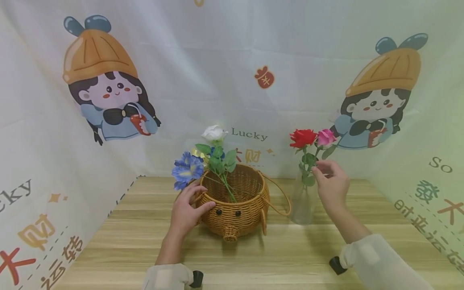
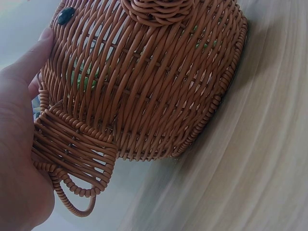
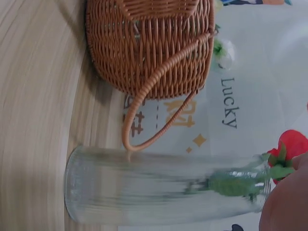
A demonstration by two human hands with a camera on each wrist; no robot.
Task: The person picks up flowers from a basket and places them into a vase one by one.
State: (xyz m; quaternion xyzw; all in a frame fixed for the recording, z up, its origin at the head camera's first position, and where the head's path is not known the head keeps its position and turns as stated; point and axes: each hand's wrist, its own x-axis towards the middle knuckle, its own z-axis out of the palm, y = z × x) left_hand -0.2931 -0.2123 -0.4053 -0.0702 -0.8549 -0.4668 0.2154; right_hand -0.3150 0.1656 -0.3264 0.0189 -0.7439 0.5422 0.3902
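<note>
My left hand [image 1: 185,209] grips the rim of a brown wicker basket [image 1: 232,221] with an animal face, thumb in front and fingers over the edge. A white rose [image 1: 214,133], a blue flower [image 1: 188,167] and a partly hidden yellow flower [image 1: 198,156] lean out of the basket. To its right stands a clear glass vase [image 1: 301,207] holding a red rose [image 1: 303,138] and a pink rose [image 1: 326,137]. At the vase's mouth, my right hand [image 1: 333,187] pinches a rose stem, close below the pink bloom. In the right wrist view the stems [image 3: 163,190] show through the glass [image 3: 96,211].
The basket's looped handle [image 1: 286,201] hangs toward the vase. Both stand on a wood-grain table [image 1: 261,262]. A printed white cloth [image 1: 217,80] with cartoon figures surrounds the table at the back and sides.
</note>
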